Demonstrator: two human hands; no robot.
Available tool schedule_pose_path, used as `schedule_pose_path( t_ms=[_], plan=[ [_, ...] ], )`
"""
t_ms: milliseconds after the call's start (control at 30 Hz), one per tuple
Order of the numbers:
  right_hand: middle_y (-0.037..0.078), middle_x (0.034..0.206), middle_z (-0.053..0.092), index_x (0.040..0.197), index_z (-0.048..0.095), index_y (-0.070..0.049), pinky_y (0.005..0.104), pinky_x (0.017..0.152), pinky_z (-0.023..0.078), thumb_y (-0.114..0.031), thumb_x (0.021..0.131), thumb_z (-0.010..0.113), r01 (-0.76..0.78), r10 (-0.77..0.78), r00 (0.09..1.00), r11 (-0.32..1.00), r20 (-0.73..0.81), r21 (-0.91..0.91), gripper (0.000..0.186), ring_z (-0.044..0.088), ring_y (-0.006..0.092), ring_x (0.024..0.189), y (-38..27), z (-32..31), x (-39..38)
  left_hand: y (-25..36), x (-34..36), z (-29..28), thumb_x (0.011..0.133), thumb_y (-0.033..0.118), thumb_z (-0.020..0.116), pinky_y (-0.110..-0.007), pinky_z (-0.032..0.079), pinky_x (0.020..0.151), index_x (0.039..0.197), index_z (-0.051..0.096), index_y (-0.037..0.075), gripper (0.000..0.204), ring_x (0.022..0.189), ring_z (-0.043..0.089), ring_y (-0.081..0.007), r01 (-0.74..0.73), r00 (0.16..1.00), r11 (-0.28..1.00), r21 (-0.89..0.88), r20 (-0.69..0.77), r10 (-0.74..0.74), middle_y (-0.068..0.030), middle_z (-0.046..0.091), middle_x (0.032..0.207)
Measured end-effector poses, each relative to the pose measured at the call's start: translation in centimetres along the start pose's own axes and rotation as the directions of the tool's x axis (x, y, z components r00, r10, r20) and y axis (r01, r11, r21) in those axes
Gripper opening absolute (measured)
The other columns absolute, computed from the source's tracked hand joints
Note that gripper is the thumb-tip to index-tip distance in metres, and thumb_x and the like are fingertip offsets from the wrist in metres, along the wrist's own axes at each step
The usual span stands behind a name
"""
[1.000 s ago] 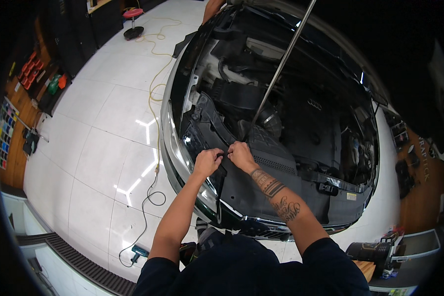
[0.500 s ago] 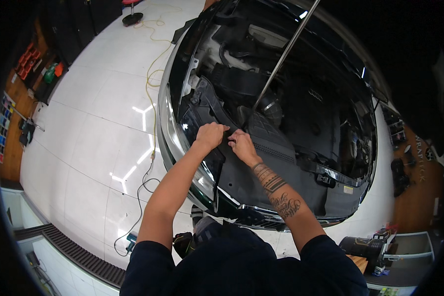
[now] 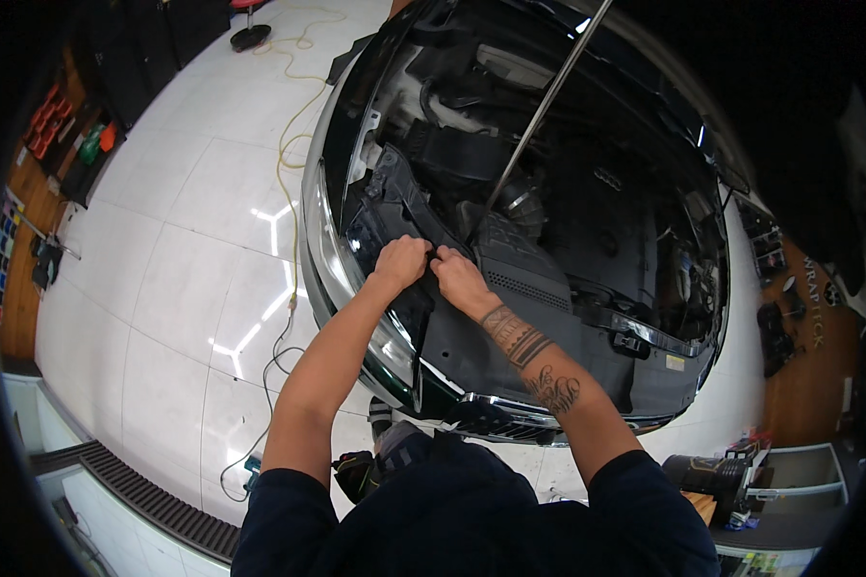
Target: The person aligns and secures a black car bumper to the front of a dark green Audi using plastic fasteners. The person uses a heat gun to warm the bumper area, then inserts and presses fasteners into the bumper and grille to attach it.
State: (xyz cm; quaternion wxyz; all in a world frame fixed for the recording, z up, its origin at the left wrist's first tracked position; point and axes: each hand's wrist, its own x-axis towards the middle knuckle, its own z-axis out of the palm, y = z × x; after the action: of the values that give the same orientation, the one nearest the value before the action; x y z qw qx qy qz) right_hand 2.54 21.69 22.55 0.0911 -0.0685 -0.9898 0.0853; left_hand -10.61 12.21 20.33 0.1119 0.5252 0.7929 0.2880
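Note:
At the front left corner of a dark car's open engine bay, my left hand (image 3: 401, 261) and my right hand (image 3: 460, 280) meet almost fingertip to fingertip. Fingers of both hands are curled in a pinch over the edge of the black plastic front cover (image 3: 481, 351). Whatever lies between the fingertips is too small or hidden to make out. Just left of my left hand runs the headlight (image 3: 332, 255). Beyond my right hand sits a ribbed black air box (image 3: 522, 262), with the dark engine cover (image 3: 597, 226) farther right.
A slim metal rod (image 3: 546, 106) slants up from the bay. Along the white tiled floor (image 3: 164, 288) at left trail a yellow cord (image 3: 283, 173) and a dark cable (image 3: 271, 380). A red-topped stool (image 3: 250, 37) stands far left. Tools and a bench (image 3: 799, 490) occupy the lower right.
My two hands have drawn closer together, the right one shifting left toward the left. The whole view has moved slightly.

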Motion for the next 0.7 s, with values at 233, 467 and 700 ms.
schedule_pose_path(
  t_ms=[233,467,700],
  plan=[
    [0.020,0.103,0.060,0.085,0.066,0.006,0.0433,0.082,0.053,-0.008,0.085,0.053,-0.120,0.130,0.989,0.982,0.066,-0.144,0.019,0.060,0.0364,0.094,-1.3,0.7,0.5,0.1,-0.4,-0.6,0.082,0.013,0.062,-0.047,0.054,0.078,0.098,0.071,0.008,0.019,0.084,0.067,-0.0380,0.003,1.000,0.999,-0.040,0.015,-0.002,-0.0213,0.068,0.086],
    [0.018,0.100,0.063,0.087,0.070,0.002,0.0430,0.082,0.052,-0.001,0.076,0.062,-0.234,0.231,0.972,0.968,0.040,0.095,0.014,0.062,0.0365,0.092,-0.6,0.3,0.5,-0.2,-0.5,-0.5,0.083,0.014,0.061,-0.048,0.052,0.078,0.099,0.071,0.007,0.019,0.083,0.065,-0.0404,0.016,1.000,0.998,-0.061,0.007,-0.016,-0.0223,0.068,0.086],
    [0.019,0.094,0.066,0.089,0.072,0.002,0.0410,0.083,0.051,0.000,0.072,0.068,-0.267,0.292,0.956,0.911,-0.034,0.315,0.017,0.063,0.0363,0.091,0.4,-0.1,-0.1,-0.2,-0.4,-0.6,0.082,0.014,0.063,-0.047,0.052,0.080,0.100,0.071,0.008,0.020,0.085,0.066,-0.0391,0.020,1.000,0.996,-0.088,0.013,-0.019,-0.0215,0.068,0.088]
  ],
)
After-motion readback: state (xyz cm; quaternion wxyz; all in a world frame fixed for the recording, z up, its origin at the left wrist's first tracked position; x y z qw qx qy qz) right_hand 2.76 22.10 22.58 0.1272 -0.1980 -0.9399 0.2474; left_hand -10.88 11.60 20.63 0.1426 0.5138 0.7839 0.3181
